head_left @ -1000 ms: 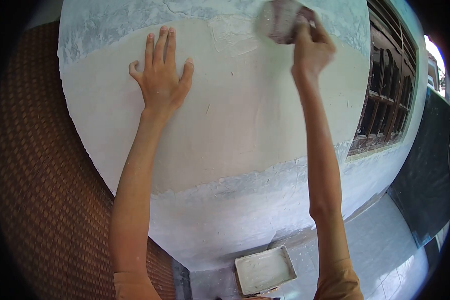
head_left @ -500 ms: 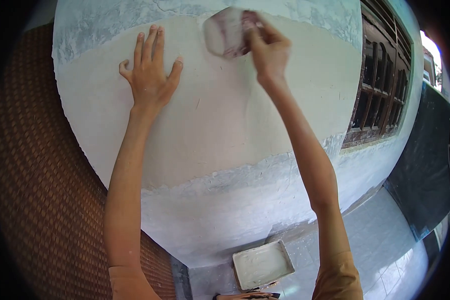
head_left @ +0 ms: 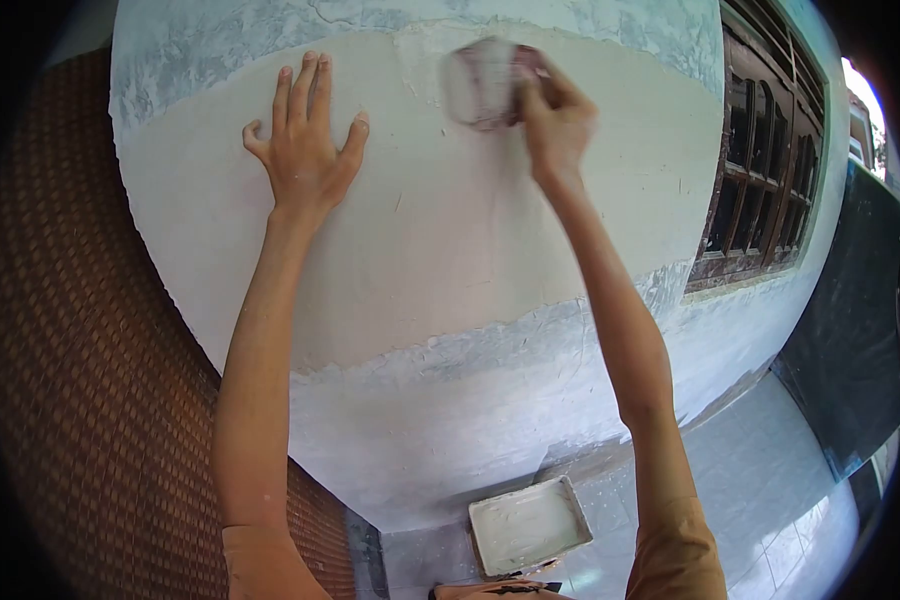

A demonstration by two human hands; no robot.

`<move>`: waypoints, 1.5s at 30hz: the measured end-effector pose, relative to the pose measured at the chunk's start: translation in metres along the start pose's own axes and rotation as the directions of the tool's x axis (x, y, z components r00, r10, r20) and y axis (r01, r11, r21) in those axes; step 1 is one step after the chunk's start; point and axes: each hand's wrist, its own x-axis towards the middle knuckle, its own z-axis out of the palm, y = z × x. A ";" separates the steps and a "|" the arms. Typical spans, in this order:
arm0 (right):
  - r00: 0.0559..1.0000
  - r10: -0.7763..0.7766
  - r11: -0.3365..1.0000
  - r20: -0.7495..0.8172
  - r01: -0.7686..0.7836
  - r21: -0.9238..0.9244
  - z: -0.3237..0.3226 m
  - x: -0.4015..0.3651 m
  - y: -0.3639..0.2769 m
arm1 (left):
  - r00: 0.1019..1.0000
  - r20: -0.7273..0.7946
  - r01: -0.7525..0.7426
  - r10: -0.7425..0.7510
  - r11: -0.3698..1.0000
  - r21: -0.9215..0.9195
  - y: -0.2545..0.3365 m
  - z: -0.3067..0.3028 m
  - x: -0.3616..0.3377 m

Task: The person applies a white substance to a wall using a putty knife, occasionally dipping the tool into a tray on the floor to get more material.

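My left hand (head_left: 307,150) lies on the wall (head_left: 420,250) with its fingers spread and holds nothing. High on the wall, my right hand (head_left: 562,118) grips a flat tool (head_left: 482,84) with a pale blade and a dark reddish handle. Motion blurs the tool, whose blade points left and is at the wall's surface. A smooth beige coating covers the middle of the wall, with patchy bluish-white areas above and below it.
A tray (head_left: 565,492) with whitish paste stands on the tiled floor (head_left: 740,470) below. On the left hangs a brown woven panel (head_left: 90,330). A dark wooden window (head_left: 760,160) and a black sheet (head_left: 850,320) are at the right.
My right hand and the tool have moved right and slightly down across the wall. My left hand has kept its place on the wall, with only a slight shift of the view.
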 end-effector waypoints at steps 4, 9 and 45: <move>0.983 0.004 0.998 -0.184 0.007 0.060 -0.043 0.026 0.003 | 1.000 0.011 0.002 -0.002 1.000 -0.025 0.000 -0.002 0.000; 0.999 -0.042 0.996 0.015 0.040 0.080 0.004 0.005 -0.017 | 0.999 -0.043 0.007 -0.009 0.999 -0.047 0.004 0.002 -0.001; 0.999 0.016 0.997 0.032 -0.018 0.078 -0.008 -0.016 -0.014 | 1.000 -0.003 -0.011 0.011 1.000 0.005 0.001 0.000 -0.009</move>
